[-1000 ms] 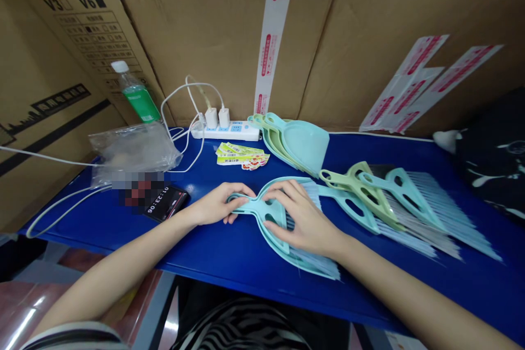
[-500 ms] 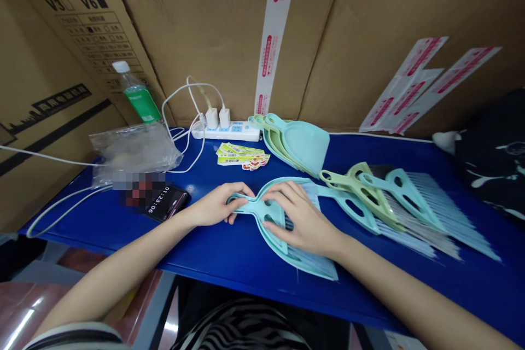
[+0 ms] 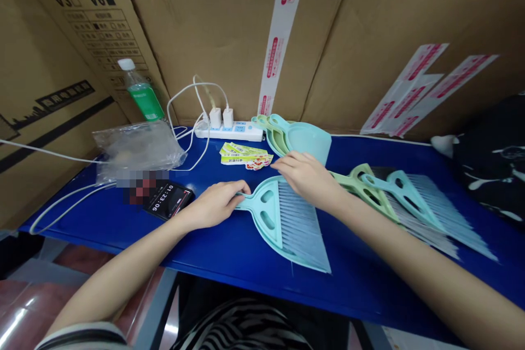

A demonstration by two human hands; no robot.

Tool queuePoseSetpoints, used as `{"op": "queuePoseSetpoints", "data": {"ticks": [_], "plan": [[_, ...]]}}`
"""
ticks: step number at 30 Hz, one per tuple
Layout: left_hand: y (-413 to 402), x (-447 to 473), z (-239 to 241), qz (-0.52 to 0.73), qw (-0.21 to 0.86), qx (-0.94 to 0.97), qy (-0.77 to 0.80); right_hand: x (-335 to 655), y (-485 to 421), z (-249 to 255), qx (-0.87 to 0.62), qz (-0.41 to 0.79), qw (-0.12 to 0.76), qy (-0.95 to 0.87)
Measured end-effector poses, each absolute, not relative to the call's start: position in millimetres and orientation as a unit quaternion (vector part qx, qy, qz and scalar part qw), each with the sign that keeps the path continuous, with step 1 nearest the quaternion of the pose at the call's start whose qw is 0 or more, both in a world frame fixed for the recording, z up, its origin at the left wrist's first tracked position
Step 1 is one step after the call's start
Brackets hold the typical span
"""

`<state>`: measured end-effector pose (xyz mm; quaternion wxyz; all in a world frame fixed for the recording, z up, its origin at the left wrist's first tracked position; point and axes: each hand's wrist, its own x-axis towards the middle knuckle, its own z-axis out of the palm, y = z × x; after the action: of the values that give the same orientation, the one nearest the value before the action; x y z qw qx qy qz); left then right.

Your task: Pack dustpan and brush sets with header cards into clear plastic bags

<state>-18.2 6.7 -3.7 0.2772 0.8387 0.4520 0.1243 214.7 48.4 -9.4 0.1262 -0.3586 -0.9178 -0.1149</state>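
Observation:
A light blue hand brush [image 3: 302, 227] lies nested in a light blue dustpan [image 3: 259, 225], bristles towards the right. My left hand [image 3: 215, 205] is closed round their stacked handles at the left end. My right hand [image 3: 305, 176] is above the far side of the bristles, fingers stretched out towards the label cards and nothing seen in them. Several yellow-green printed label cards [image 3: 235, 159] lie just beyond, apart from the fingertips. Part of the bristles is hidden under my right hand.
Stacked blue and green dustpans [image 3: 314, 136] stand at the back. More brushes [image 3: 414, 197] lie to the right. A power strip [image 3: 241, 131], plastic bags [image 3: 137, 147], a bottle [image 3: 145, 98] and a phone [image 3: 172, 200] are on the blue table [image 3: 205, 262]; cardboard walls rise behind.
My right hand has lifted off the brush and moved away towards the label cards. The left hand keeps its hold on the handles. The view has shifted slightly.

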Motion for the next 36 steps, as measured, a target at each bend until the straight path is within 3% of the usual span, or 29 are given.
{"op": "queuePoseSetpoints", "data": {"ticks": [3,15,36], "plan": [[5.7,-18.4,-2.2,0.11,0.273,0.838,0.46,200.0,65.6,-2.9,-0.35,-0.141,0.068,-0.924],[5.2,-18.0,-1.9,0.092,0.279,0.836,0.463,173.4,78.6,0.6,-0.328,-0.184,0.01,-0.927],[4.7,-17.6,-0.7,0.089,0.261,0.843,0.462,184.6,83.1,7.0,-0.312,-0.226,0.07,-0.92]]}}
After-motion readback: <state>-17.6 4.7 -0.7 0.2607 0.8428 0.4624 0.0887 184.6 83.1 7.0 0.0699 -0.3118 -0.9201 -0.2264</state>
